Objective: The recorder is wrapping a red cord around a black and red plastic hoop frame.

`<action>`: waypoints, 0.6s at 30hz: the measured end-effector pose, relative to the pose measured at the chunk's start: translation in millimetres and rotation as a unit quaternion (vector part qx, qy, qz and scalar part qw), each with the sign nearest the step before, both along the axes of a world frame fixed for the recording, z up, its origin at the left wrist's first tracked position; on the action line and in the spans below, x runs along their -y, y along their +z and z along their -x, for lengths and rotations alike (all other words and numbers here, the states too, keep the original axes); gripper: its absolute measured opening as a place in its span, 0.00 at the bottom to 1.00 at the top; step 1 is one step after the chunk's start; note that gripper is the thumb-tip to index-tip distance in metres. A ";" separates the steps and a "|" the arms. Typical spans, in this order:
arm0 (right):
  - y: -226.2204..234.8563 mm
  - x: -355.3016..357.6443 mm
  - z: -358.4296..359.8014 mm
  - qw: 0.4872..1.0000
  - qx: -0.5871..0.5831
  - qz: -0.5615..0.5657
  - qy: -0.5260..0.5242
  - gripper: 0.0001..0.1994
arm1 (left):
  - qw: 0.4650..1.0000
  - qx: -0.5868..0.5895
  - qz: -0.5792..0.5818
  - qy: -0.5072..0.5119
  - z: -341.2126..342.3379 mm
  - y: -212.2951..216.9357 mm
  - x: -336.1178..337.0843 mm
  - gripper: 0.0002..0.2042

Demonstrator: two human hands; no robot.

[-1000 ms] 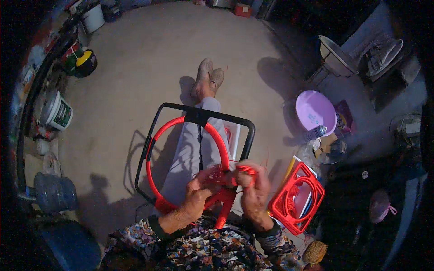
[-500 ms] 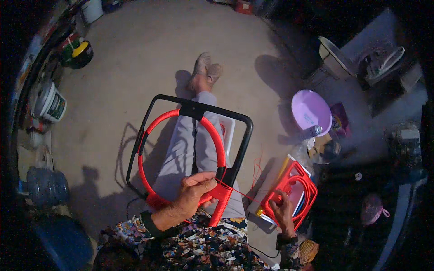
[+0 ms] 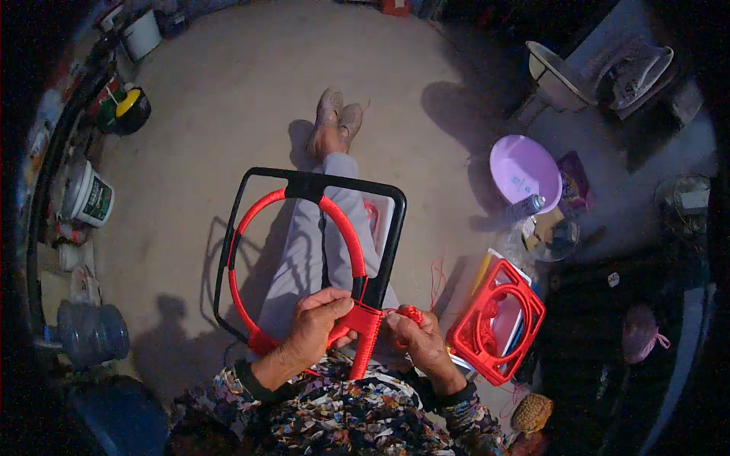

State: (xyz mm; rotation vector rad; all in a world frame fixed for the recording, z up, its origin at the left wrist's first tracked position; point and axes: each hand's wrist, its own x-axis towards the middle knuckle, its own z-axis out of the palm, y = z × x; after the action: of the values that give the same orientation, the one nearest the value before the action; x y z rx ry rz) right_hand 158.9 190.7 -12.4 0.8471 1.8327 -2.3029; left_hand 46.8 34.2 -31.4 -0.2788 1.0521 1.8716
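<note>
A black square frame point(image 3: 247, 190) with a red cord-wrapped ring point(image 3: 342, 224) inside lies across my lap. My left hand point(image 3: 315, 327) grips the frame's near right side where red cord point(image 3: 365, 334) is wound around it. My right hand point(image 3: 418, 338) sits just right of that spot, closed on a small bundle of red cord point(image 3: 411, 313) that runs to the wrapped part. My grey-trousered legs stretch out under the frame.
A finished red frame point(image 3: 498, 330) rests on the floor at my right. Beyond it lie a purple basin point(image 3: 525, 167), a metal can point(image 3: 526, 207) and a clear bowl. White buckets point(image 3: 87, 199), a yellow-lidded tub point(image 3: 125, 110) and a water jug point(image 3: 91, 334) line the left side.
My right hand came back from the red frame on the floor to the black frame, now carrying the cord bundle. My left hand kept its grip on the frame.
</note>
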 end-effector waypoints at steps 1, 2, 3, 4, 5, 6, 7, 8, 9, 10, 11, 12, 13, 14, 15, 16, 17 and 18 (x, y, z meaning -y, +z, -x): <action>-0.7 0.8 -4.4 1.000 0.011 0.011 -0.020 0.10 | 1.000 0.009 -0.014 -0.010 1.1 -0.3 -1.1 0.10; -2.3 1.0 -7.3 0.999 0.019 0.025 -0.035 0.10 | 1.000 0.009 -0.013 -0.020 1.4 -0.3 -1.0 0.09; -2.7 1.8 -10.0 0.998 0.029 0.030 -0.042 0.10 | 0.999 0.009 -0.012 -0.030 1.4 -0.1 -1.0 0.09; -2.4 3.0 -12.6 0.997 0.039 0.035 -0.050 0.11 | 0.999 0.010 -0.010 -0.040 0.9 0.2 -1.3 0.08; -2.4 5.7 -14.0 0.996 0.050 0.035 -0.059 0.11 | 0.999 0.012 -0.017 -0.041 1.4 -1.9 -0.5 0.08; -4.5 7.4 -15.4 0.996 0.052 0.033 -0.063 0.11 | 0.999 0.014 -0.024 -0.042 1.6 -4.4 0.1 0.07; -8.6 8.2 -16.7 0.996 0.054 0.032 -0.067 0.11 | 0.998 0.016 -0.031 -0.043 1.7 -7.1 1.3 0.07; -11.7 6.1 -19.0 0.996 0.052 0.035 -0.071 0.11 | 0.999 0.014 -0.030 -0.042 1.5 -7.2 1.1 0.07; -18.9 1.4 -22.8 0.994 0.053 0.064 -0.074 0.11 | 0.998 0.013 -0.032 -0.043 1.2 -9.5 0.6 0.06; -28.1 -4.7 -27.0 0.991 0.054 0.092 -0.078 0.10 | 0.998 0.013 -0.034 -0.044 0.8 -10.4 -0.1 0.06; -28.6 -7.5 -25.8 0.988 0.056 0.124 -0.079 0.10 | 0.998 0.012 -0.034 -0.045 1.3 -8.7 -0.6 0.06; -25.1 -11.0 -24.2 0.988 0.050 0.107 -0.096 0.10 | 0.998 0.011 -0.034 -0.046 2.4 -5.3 -1.1 0.06; -17.9 -15.3 -19.9 0.988 0.043 0.091 -0.114 0.10 | 0.998 0.011 -0.035 -0.047 2.9 -3.8 -1.0 0.06; -10.7 -19.2 -16.4 0.988 0.035 0.075 -0.129 0.12 | 0.999 0.003 -0.030 -0.045 3.1 -3.6 0.9 0.06; -22.5 -33.1 -22.0 0.981 -0.014 0.152 -0.120 0.16 | 0.998 -0.004 -0.032 -0.048 2.6 -4.9 1.4 0.06; -30.9 -38.1 -25.2 0.976 -0.014 0.169 -0.139 0.16 | 0.998 -0.010 -0.035 -0.050 2.5 -5.0 1.8 0.06; -34.9 -41.1 -25.0 0.969 -0.013 0.189 -0.157 0.16 | 0.998 -0.005 -0.036 -0.046 2.5 -3.6 1.8 0.06; -38.2 -44.2 -25.3 0.962 -0.012 0.209 -0.174 0.16 | 0.998 0.000 -0.037 -0.042 2.5 -1.1 2.4 0.06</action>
State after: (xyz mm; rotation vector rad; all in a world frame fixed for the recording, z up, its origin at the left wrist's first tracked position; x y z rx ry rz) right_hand 184.2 235.0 -50.6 1.1385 1.1985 -2.7695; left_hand 44.4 31.9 -32.5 -0.1879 0.9772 1.8302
